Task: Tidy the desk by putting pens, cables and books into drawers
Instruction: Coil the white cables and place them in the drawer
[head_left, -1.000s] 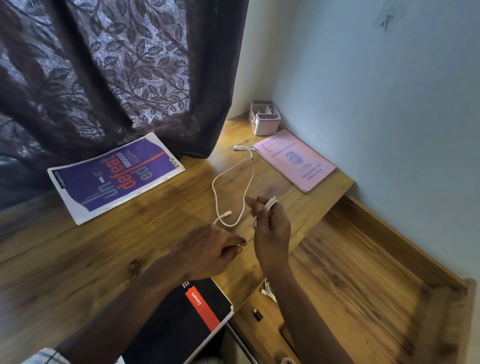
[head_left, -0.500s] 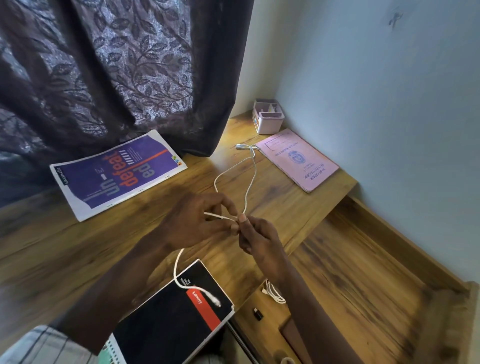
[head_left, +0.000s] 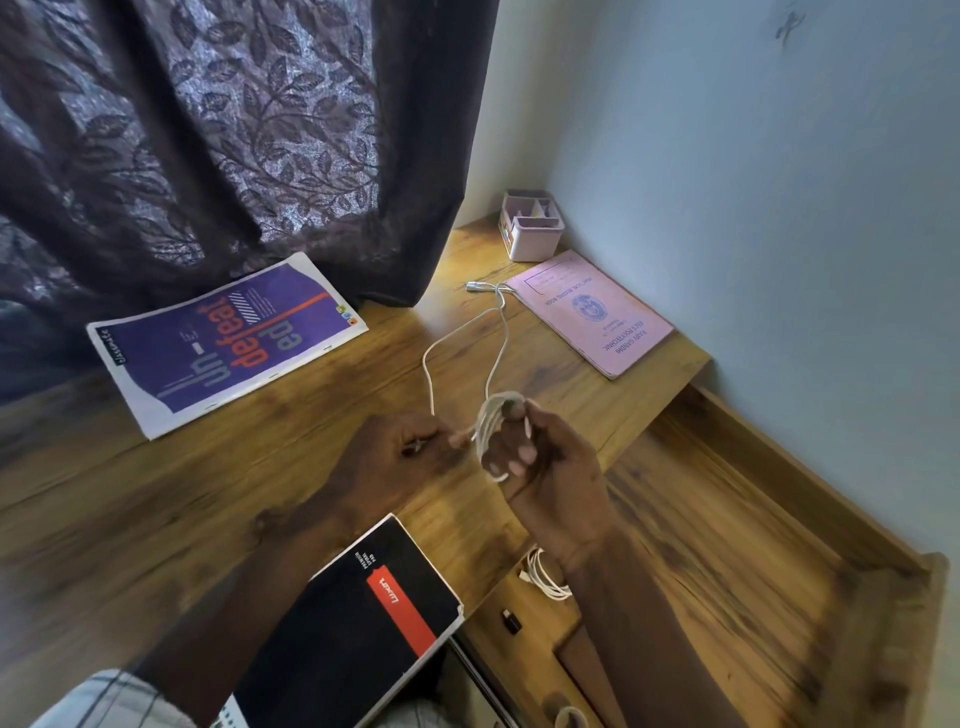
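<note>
A white cable (head_left: 496, 358) runs from its plug near the pink book down the wooden desk (head_left: 156, 509) to my hands. My right hand (head_left: 540, 457) holds several coiled loops of it around the fingers. My left hand (head_left: 400, 452) pinches the strand just beside the coil. A purple book (head_left: 223, 343) lies at the left by the curtain. A pink record book (head_left: 592, 312) lies at the back right. A black notepad (head_left: 363, 618) sits at the desk's near edge. Another coiled white cable (head_left: 543, 574) lies in the open drawer (head_left: 727, 571) under my right wrist.
A small pink organiser box (head_left: 530, 223) stands in the back corner. A dark patterned curtain (head_left: 234, 145) hangs over the desk's back left. A small black adapter (head_left: 511, 621) lies in the drawer. The wall (head_left: 779, 208) closes the right side.
The loose length that hung over the black notepad has been wound up. My right hand now carries a thicker coil, and both hands have risen slightly over the desk.
</note>
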